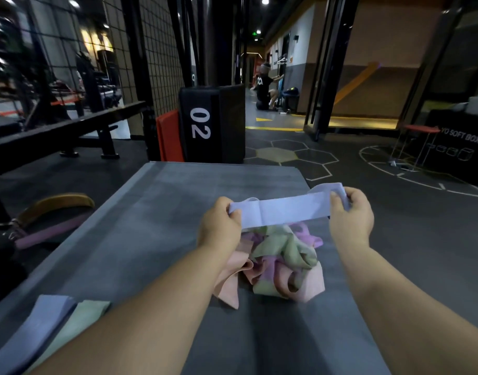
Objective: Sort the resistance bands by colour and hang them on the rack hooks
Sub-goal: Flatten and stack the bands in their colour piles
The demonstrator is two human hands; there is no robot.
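– Forearms come in from the bottom edge. Just left of them, at the near corner of the table (pixel 151 226), a lilac band (pixel 34 331) and a green band (pixel 80 318) lie flat side by side. Sorted piles, I'd guess.

– And the one in hand?

– That's the stretched band (pixel 281 209), pale lilac too, held taut and level just above the heap (pixel 281 261) of pink, green and purple bands. The left hand (pixel 221 223) pinches one end, its fingers (pixel 233 212) curled over the edge. The right hand (pixel 351 215) grips the other end the same way.

– How will it handle?

– Light, soft and flat by the look of it, with a crease near the middle. It should give under a pull and spring back, so I'd expect it to flop or twist once one end is released. It doesn't look fragile or slippery.

– Where to take hold?

– By the ends of the loop, as now. For a hook, open the loop and carry it by one end so it hangs free.

– And the hooks?

– I can't make out any rack from here.
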